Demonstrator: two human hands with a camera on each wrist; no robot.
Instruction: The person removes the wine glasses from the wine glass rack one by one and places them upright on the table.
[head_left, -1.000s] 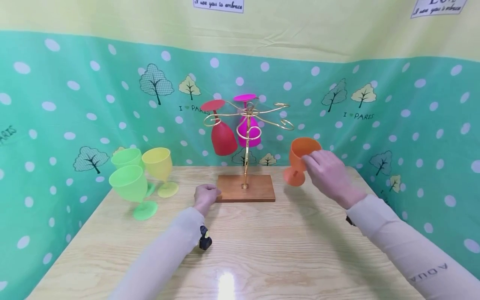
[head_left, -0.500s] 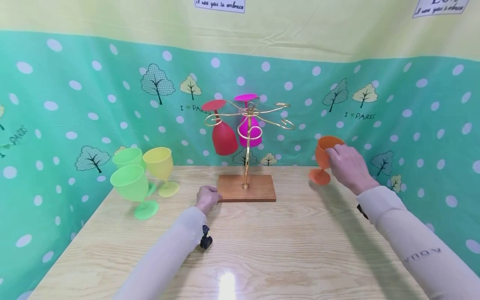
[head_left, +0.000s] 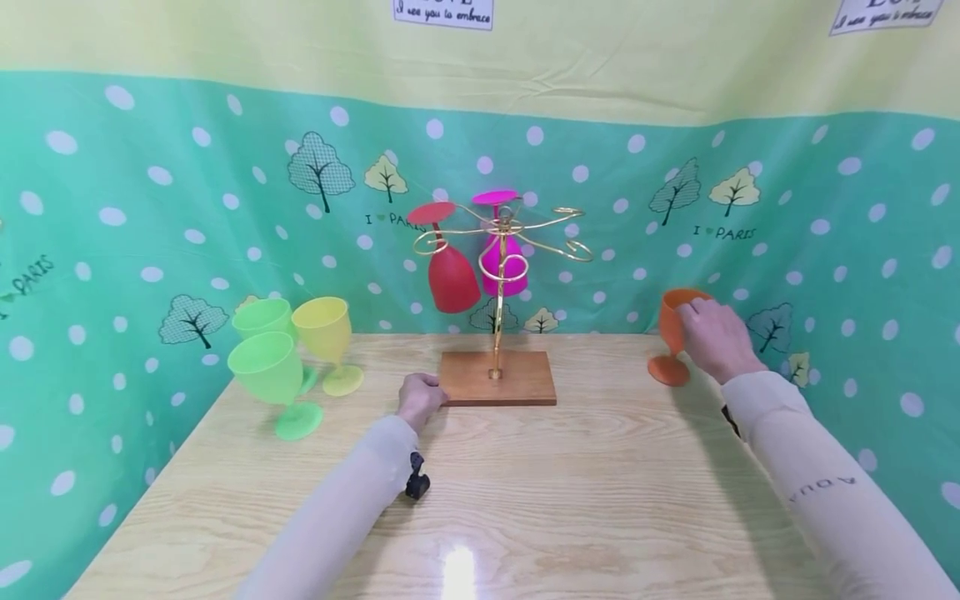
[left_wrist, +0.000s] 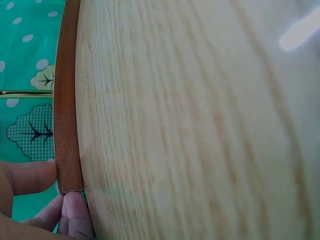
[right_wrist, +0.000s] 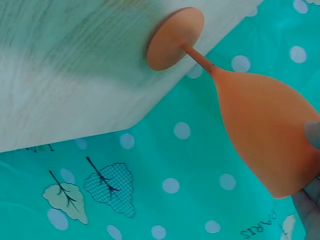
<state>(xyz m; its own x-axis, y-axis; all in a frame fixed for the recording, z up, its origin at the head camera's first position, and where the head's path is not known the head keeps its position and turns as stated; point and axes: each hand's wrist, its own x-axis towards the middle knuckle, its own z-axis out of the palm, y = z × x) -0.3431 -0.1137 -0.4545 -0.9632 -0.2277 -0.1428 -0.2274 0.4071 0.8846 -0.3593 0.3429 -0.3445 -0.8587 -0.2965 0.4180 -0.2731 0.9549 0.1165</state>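
Observation:
At the right, my right hand [head_left: 720,340] grips an orange goblet [head_left: 670,323] near its rim, thumb on one side and fingers on the other. The goblet is upright, its foot [right_wrist: 175,39] at the tabletop near the back right corner. My left hand [head_left: 420,398] holds the left front corner of a goblet rack's wooden base [head_left: 517,383], with the thumb [left_wrist: 35,177] on top and curled fingers [left_wrist: 77,212] against the end. From the rack's gold wire loops, a red goblet [head_left: 452,279] and a magenta goblet [head_left: 516,286] hang upside down.
Two green goblets [head_left: 264,372] and a yellow goblet [head_left: 324,327] stand upright at the table's left. Several wire loops [head_left: 577,250] without goblets reach out to the rack's front and right. A polka-dot curtain [head_left: 600,158] encloses the table [head_left: 525,483] at back and sides.
My right hand has carried the orange goblet rightward, away from the rack, and then slightly down. The left hand stays at the base's corner. The view has shifted slightly.

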